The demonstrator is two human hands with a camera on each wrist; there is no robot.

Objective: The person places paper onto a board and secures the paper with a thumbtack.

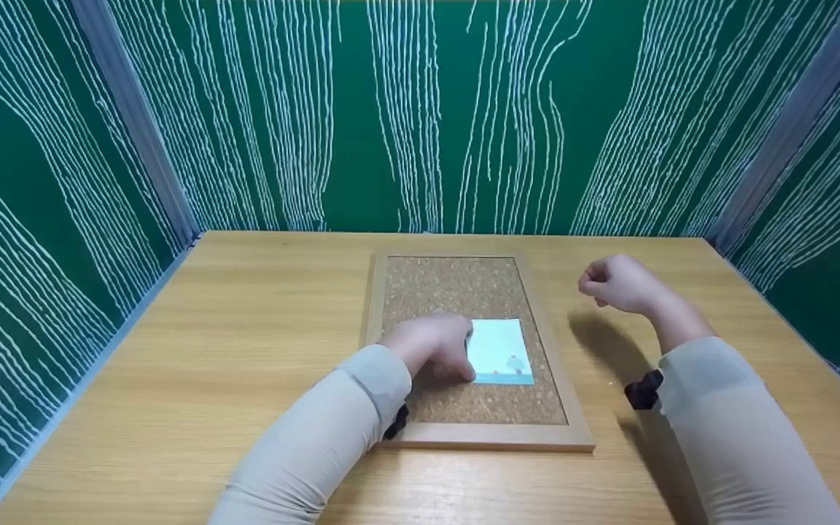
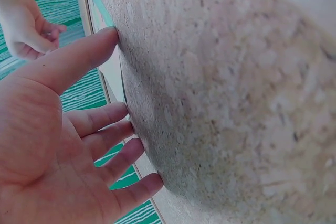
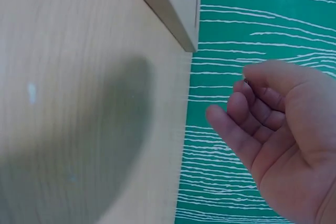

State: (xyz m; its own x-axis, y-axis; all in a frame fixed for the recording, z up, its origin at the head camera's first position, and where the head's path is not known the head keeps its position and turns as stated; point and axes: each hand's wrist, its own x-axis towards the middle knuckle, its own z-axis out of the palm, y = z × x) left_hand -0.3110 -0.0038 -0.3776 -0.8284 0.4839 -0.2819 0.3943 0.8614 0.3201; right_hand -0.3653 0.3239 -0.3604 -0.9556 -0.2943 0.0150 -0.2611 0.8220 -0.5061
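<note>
A framed cork board (image 1: 453, 288) lies on the table, with a pale square note card (image 1: 496, 346) flat on its right half. The card has a blue strip and small printed figures along its lower edge. My left hand (image 1: 434, 343) is at the card's left edge; in the left wrist view its thumb (image 2: 100, 45) and spread, fairly straight fingers touch down along that edge. Raised right of the board, my right hand (image 1: 620, 284) has thumb and forefinger together. A tiny dark object (image 3: 247, 81) shows between those tips; I cannot tell its kind.
The board's wooden frame (image 1: 493, 435) forms a raised border around the cork. Under everything is a wooden table (image 1: 245, 328), walled at the back and sides by green panels (image 1: 354, 146) with white wavy lines. Small pale specks mark the tabletop below the right hand.
</note>
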